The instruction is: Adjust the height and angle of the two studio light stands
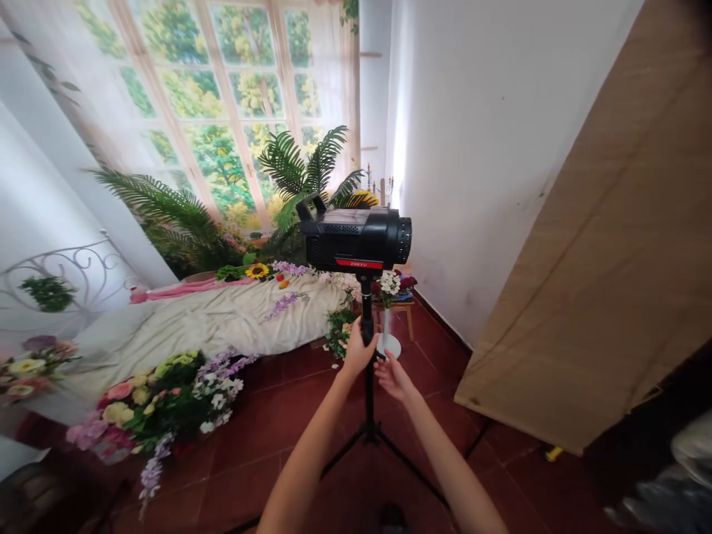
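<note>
A black studio light (353,236) with a red label stands on top of a black light stand (369,393), its round front end facing right. My left hand (357,348) is wrapped around the stand's pole, just below the light. Close by on the right, my right hand (394,377) has its fingers curled at a small dark knob or lever (380,355) on the pole; whether they grip it firmly is hard to make out. The stand's legs spread on the floor between my forearms.
A bed with cream cloth (222,315) lies to the left, with flower bunches (150,400) along its near side. Behind are palm fronds (303,167) and a window backdrop (222,96). A large tan panel (584,259) leans at the right. The floor (250,437) is red tile.
</note>
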A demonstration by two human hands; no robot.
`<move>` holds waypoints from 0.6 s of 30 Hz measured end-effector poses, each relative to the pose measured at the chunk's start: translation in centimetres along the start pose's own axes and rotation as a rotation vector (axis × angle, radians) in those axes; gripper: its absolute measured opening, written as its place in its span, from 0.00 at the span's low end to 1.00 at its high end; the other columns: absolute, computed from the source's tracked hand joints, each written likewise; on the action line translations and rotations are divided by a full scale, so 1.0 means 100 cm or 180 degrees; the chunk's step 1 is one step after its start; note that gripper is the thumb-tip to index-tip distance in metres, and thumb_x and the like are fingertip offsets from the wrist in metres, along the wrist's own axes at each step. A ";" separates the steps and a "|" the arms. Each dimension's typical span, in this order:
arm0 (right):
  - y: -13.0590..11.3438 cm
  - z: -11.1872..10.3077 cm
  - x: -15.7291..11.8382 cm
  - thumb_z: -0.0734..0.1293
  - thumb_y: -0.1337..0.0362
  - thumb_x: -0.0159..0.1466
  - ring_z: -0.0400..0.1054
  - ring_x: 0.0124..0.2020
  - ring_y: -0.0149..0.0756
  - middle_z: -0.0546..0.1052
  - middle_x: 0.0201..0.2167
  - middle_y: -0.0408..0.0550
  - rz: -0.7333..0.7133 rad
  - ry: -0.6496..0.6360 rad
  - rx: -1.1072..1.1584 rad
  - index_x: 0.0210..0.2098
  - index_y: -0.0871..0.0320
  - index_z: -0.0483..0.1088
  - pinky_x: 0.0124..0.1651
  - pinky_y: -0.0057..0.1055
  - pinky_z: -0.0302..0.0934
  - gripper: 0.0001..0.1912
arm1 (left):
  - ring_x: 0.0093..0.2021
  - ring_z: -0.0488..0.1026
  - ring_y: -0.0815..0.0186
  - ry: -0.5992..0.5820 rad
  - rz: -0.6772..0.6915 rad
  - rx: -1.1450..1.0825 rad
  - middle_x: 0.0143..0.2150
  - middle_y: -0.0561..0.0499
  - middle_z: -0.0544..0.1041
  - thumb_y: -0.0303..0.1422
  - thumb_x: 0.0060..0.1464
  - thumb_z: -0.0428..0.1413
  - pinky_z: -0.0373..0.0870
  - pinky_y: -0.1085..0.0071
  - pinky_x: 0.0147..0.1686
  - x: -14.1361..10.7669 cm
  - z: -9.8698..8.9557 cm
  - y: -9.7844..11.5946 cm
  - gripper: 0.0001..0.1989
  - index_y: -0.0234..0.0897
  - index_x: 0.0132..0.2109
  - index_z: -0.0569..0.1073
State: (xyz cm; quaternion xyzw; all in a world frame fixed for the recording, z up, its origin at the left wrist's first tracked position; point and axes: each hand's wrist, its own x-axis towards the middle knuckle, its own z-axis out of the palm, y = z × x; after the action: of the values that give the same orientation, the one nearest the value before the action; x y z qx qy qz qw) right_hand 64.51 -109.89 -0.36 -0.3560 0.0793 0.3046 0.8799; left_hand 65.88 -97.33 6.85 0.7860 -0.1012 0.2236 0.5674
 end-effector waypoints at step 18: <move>-0.030 -0.034 0.025 0.65 0.40 0.52 0.36 0.13 0.19 0.47 0.13 0.30 -0.0043 -0.0746 -0.1164 0.19 0.55 0.47 0.14 0.20 0.32 0.30 | 0.26 0.65 0.70 0.0775 -0.0110 0.0230 0.25 0.54 0.68 0.44 0.50 0.56 0.64 0.73 0.30 0.036 0.053 0.014 0.15 0.36 0.31 0.66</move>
State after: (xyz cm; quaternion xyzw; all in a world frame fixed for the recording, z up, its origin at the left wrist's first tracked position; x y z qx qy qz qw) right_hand 68.59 -112.69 -2.02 -0.4724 -0.0825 0.3474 0.8058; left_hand 69.69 -102.40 8.40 0.7746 -0.0100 0.3110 0.5506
